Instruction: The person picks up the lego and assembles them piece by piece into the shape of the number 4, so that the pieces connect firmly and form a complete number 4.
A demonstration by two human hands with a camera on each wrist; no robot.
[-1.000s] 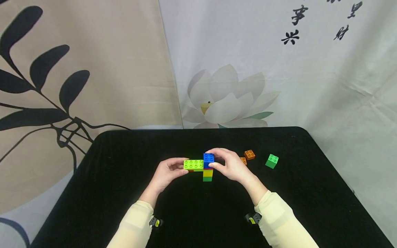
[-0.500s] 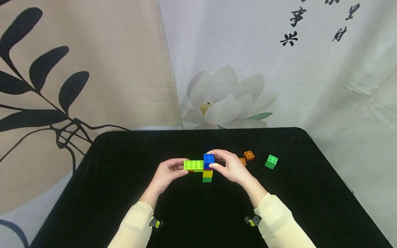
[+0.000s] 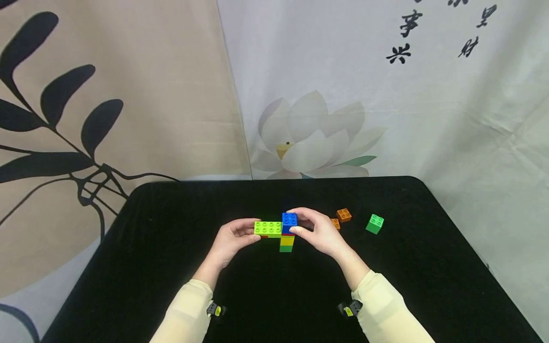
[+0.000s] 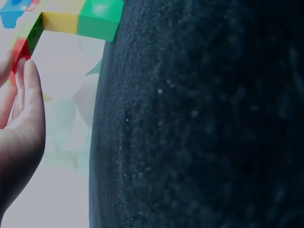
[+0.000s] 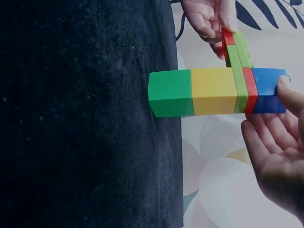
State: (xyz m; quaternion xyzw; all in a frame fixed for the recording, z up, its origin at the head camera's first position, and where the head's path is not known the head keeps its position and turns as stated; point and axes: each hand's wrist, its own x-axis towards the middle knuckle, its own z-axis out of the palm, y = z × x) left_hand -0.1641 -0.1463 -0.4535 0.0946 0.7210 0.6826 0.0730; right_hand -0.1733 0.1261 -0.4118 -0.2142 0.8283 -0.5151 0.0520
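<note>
We see the left hand (image 3: 230,239) pinching the left end of the lime brick (image 3: 268,227) in a narrow grip, with a red piece (image 5: 228,38) showing below that end. The right hand's (image 3: 320,232) grip holds the blue brick (image 3: 289,220) between thumb and fingers, atop the column. Under it we count 4 layers: a thin red brick (image 5: 251,90), a lime layer (image 5: 240,90), a yellow brick (image 3: 287,241) and a green brick (image 3: 285,249). The joined build is upright, between both hands over the worktop (image 3: 257,300); we cannot tell whether its foot touches. Beyond the right hand, 2 orange bricks (image 3: 344,215) lie close together, 1 partly hidden; farther right lies a loose green block (image 3: 375,224).
</note>
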